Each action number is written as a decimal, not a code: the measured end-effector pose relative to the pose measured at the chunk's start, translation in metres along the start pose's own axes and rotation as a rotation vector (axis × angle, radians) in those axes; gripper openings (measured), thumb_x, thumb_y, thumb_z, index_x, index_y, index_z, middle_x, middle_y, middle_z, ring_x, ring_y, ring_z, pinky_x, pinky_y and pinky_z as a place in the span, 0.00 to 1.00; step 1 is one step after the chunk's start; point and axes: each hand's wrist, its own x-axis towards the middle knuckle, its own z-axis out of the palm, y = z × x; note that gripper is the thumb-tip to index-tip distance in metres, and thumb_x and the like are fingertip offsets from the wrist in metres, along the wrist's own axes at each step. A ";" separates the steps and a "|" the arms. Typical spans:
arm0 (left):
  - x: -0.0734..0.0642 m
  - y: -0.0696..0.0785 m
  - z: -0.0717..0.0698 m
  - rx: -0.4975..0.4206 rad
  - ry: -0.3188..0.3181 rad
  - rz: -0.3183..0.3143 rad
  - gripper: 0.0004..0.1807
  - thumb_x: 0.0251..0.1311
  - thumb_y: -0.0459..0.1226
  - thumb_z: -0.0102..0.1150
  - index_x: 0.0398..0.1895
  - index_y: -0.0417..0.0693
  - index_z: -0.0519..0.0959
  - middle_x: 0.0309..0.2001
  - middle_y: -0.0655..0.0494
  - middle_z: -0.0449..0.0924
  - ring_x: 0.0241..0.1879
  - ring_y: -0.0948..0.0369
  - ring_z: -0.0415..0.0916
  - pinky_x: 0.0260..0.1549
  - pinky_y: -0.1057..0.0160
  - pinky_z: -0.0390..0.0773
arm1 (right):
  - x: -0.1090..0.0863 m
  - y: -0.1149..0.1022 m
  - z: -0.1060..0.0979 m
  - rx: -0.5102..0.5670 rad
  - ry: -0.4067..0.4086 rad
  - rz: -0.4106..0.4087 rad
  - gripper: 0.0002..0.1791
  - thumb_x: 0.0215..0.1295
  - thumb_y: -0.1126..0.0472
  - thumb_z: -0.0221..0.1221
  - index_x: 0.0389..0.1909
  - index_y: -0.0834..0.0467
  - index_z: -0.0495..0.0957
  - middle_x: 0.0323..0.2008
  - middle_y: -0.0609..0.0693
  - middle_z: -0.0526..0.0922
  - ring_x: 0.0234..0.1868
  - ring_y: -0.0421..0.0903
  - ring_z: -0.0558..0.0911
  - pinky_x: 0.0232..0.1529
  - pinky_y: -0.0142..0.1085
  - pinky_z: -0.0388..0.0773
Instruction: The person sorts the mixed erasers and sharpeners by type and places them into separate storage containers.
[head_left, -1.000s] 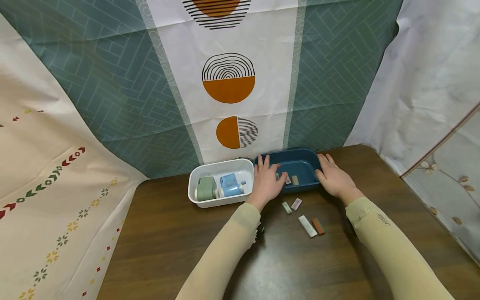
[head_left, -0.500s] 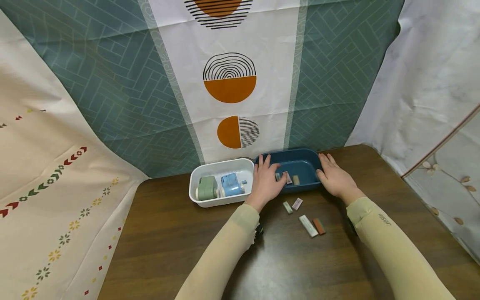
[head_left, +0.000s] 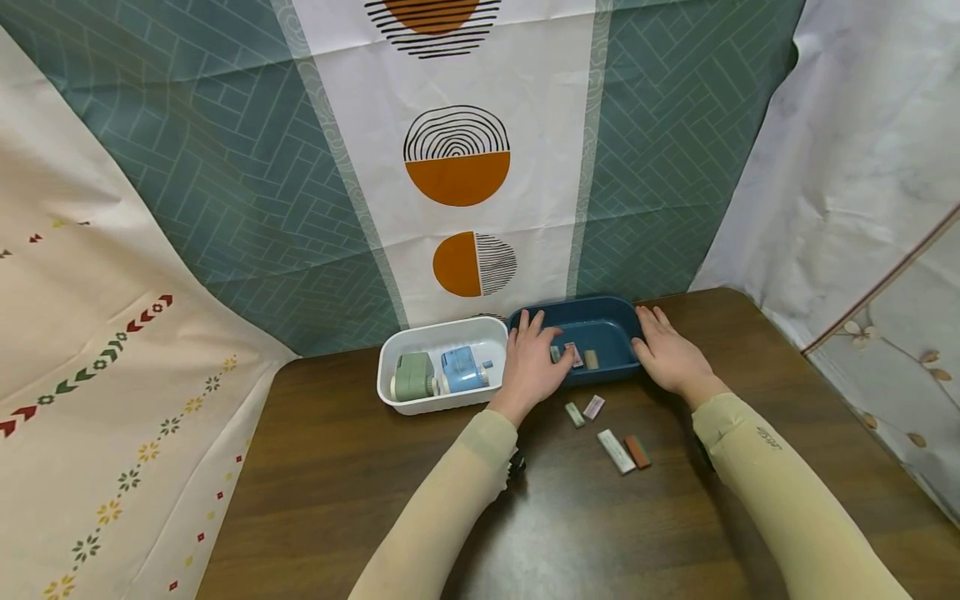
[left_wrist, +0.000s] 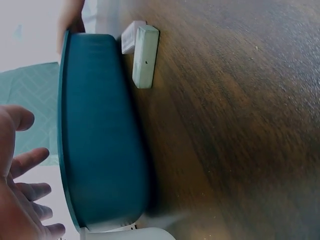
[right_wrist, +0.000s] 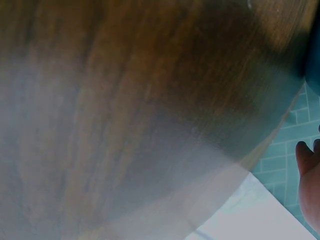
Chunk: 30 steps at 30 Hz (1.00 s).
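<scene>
A dark blue tray [head_left: 600, 323] stands at the back of the brown table [head_left: 360, 467]. My left hand [head_left: 532, 360] lies with straight fingers over its left end. My right hand [head_left: 666, 350] lies flat against its right end. Inside the tray are a pinkish eraser [head_left: 573, 354] and a tan eraser [head_left: 591, 359]. In the left wrist view the blue tray [left_wrist: 100, 140] fills the middle and my left hand [left_wrist: 20, 190] hovers beside it with spread fingers. Only a fingertip [right_wrist: 307, 175] of the right hand shows in the blurred right wrist view.
A white tray [head_left: 442, 333] touches the blue one on the left and holds a green sharpener [head_left: 412, 377] and a blue sharpener [head_left: 462, 369]. On the table in front lie green [head_left: 573, 414], pink [head_left: 593, 407], white [head_left: 616, 452] and red-brown [head_left: 638, 451] erasers. Patterned cloths hang behind.
My left thumb has eased back a little, uncovering the pinkish eraser in the blue tray. Both hands otherwise stay on the tray's ends.
</scene>
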 end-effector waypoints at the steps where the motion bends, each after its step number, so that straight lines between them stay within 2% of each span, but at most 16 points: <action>1: 0.000 0.001 0.000 0.004 0.004 0.003 0.23 0.77 0.48 0.59 0.65 0.46 0.84 0.82 0.44 0.62 0.84 0.43 0.46 0.78 0.37 0.52 | 0.000 -0.001 0.000 0.002 0.001 -0.002 0.39 0.87 0.49 0.37 0.85 0.70 0.41 0.84 0.71 0.45 0.85 0.67 0.41 0.80 0.61 0.47; 7: -0.002 0.005 -0.002 0.028 0.013 0.021 0.21 0.77 0.48 0.58 0.64 0.49 0.85 0.80 0.46 0.66 0.83 0.44 0.50 0.78 0.39 0.56 | -0.001 -0.002 -0.002 0.009 -0.005 -0.005 0.39 0.88 0.50 0.37 0.84 0.71 0.41 0.84 0.72 0.46 0.84 0.69 0.42 0.80 0.61 0.47; 20: -0.007 0.011 -0.006 0.006 0.045 0.043 0.19 0.76 0.47 0.59 0.62 0.51 0.86 0.75 0.49 0.73 0.77 0.49 0.66 0.73 0.46 0.67 | 0.000 -0.001 -0.003 0.005 -0.030 0.012 0.39 0.88 0.51 0.36 0.85 0.71 0.37 0.85 0.70 0.41 0.85 0.67 0.38 0.81 0.61 0.44; 30: -0.018 0.017 -0.010 -0.028 0.071 0.041 0.19 0.76 0.48 0.59 0.61 0.52 0.86 0.72 0.52 0.76 0.72 0.52 0.71 0.70 0.49 0.71 | 0.000 -0.004 -0.003 0.005 -0.035 0.012 0.39 0.88 0.49 0.35 0.85 0.70 0.37 0.85 0.70 0.41 0.85 0.66 0.37 0.81 0.60 0.44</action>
